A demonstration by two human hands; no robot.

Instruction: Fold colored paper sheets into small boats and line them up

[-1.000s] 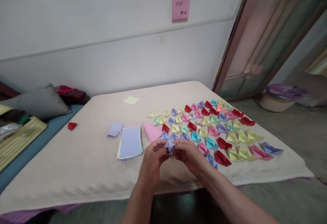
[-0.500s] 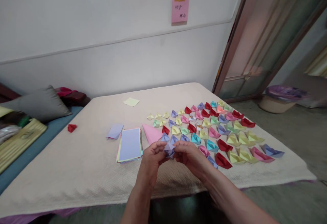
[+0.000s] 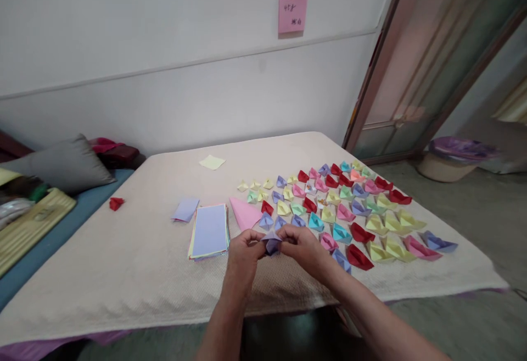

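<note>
A small purple paper boat (image 3: 272,243) is pinched between my two hands, just above the front of the covered table. My left hand (image 3: 246,254) grips its left side between thumb and fingers, and my right hand (image 3: 302,248) grips the right side. The boat's underside and tips are partly covered by my fingers. Close beyond my hands lie a purple paper boat (image 3: 265,221) and a pink folded paper (image 3: 244,214). Rows of folded boats in several colours, among them a dark red boat (image 3: 359,257), spread out to the right.
Left of my hands lies a stack of coloured paper (image 3: 210,231), with purple sheets (image 3: 185,210) beside it. A pale yellow sheet (image 3: 212,162) lies farther back and a crumpled red paper (image 3: 116,203) at far left. A pink note (image 3: 292,12) is taped to the wall.
The purple paper in my hands has taken a more closed, pointed boat shape. Both hands remain in nearly the same place, while the view has shifted slightly.
</note>
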